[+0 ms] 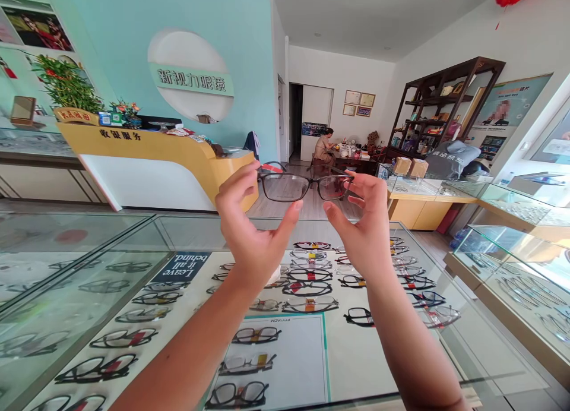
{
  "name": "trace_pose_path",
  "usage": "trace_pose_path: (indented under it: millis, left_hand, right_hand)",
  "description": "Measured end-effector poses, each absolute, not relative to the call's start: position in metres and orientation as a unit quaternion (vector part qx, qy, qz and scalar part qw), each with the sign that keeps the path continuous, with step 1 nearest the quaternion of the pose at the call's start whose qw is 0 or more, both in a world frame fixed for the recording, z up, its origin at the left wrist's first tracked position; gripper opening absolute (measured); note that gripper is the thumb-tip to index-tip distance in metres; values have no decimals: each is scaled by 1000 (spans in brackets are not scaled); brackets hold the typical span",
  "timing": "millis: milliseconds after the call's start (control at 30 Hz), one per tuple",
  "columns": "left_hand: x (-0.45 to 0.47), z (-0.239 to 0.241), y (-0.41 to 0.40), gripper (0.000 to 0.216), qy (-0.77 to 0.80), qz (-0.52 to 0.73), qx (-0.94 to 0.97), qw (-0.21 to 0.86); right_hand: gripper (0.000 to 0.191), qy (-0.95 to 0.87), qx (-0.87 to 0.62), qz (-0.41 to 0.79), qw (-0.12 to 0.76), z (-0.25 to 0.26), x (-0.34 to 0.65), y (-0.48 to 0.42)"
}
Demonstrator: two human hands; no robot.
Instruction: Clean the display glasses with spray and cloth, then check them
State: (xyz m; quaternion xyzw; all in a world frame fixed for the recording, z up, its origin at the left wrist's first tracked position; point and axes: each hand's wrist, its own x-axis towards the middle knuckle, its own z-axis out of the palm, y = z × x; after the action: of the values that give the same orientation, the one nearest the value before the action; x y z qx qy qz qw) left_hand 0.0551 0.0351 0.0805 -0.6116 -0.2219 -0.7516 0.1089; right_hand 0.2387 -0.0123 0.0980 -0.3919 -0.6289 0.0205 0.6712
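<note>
I hold a pair of dark-framed glasses [305, 186] up at chest height, above a glass display case [187, 233]. My left hand [252, 221] pinches the left end of the frame with its fingers curled round it. My right hand [363, 218] grips the right end the same way. The lenses face me and look slightly tinted. Something white shows under my left palm, too hidden to name. Below my arms, inside the case, lie several rows of glasses [307, 289] on a white base.
A yellow and white reception counter [146, 161] stands at the back left with a plant [65, 84] on it. More glass cases [512, 233] run along the right, under dark wooden shelves [445, 102]. A person [324, 145] sits at a table far back.
</note>
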Motion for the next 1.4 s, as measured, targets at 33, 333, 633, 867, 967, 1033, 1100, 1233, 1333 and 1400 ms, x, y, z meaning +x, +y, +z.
trace_pose_path:
  millis: [33, 333, 633, 867, 967, 1033, 1100, 1233, 1333, 1400]
  left_hand:
    - [55, 81, 36, 72, -236, -750, -613, 82]
    - [48, 74, 60, 61, -274, -735, -619, -37]
    - [47, 71, 67, 66, -287, -740, -606, -54]
    - [55, 73, 51, 75, -256, -762, -590, 66]
    - [58, 75, 42, 76, -256, -769, -574, 117]
    - [59, 77, 39, 76, -257, -771, -568, 132]
    - [59, 78, 38, 76, -257, -772, -565, 135]
    - [58, 78, 40, 73, -253, -776, -569, 100]
    - [56, 78, 43, 70, -255, -772, -577, 68]
    - [55, 78, 44, 70, -257, -770, -581, 61]
  right_hand:
    - [50, -630, -393, 9, 670, 98, 238, -13]
    - [54, -655, -405, -63, 635, 97, 237, -20]
    - [44, -657, -396, -53, 640, 100, 233, -23]
    - [34, -606, -340, 50, 717, 97, 229, -14]
    - [35, -580, -339, 104, 734, 97, 229, -8]
    - [35, -564, -334, 134, 743, 97, 229, -4]
    - [35, -546, -323, 166, 755, 98, 229, -3]
    - [34, -527, -326, 195, 760, 100, 229, -4]
    - [33, -521, -333, 194, 762, 102, 229, -6]
    - [32, -517, -329, 196, 765, 103, 229, -6]
